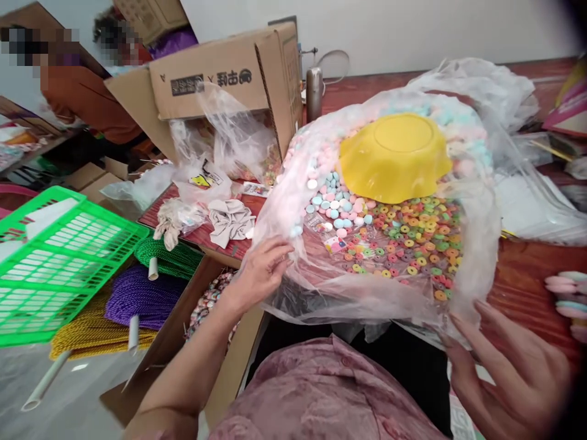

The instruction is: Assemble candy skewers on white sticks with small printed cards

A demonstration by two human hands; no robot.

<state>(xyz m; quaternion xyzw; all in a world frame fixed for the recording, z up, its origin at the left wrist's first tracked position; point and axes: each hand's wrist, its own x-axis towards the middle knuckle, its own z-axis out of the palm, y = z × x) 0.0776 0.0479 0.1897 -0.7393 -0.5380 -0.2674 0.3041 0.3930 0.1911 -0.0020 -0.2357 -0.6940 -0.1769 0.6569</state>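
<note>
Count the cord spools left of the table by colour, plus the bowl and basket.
Green cord spool: 1
Purple cord spool: 1
Gold cord spool: 1
Yellow bowl, upside down on the candy: 1
Green plastic basket: 1
Total: 5

1. The yellow bowl (394, 156) lies upside down, hiding the sweets beneath it.
2. The right hand (509, 373) is partly cut off by the lower right edge, which is darkened.
3. Pastel pieces (568, 302) at the right edge are cut off and blurred.
4. The green basket (59, 263) runs past the left edge.
5. Two people at upper left are blurred.
</note>
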